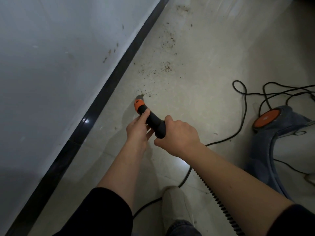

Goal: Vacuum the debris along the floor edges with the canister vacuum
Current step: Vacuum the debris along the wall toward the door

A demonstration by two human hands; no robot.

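- Our left hand and right hand both wrap their fingers round the black vacuum nozzle.
- Its orange tip is down at the floor, near the dark wall strip.
- Brown debris lies just past the tip.
- The blue canister vacuum sits to our right.

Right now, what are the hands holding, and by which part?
The vacuum wand: left hand grips its black handle just behind the orange tip, right hand grips the rear end.

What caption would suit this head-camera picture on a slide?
Left hand and right hand grip the vacuum nozzle, its tip at the debris near the dark baseboard.
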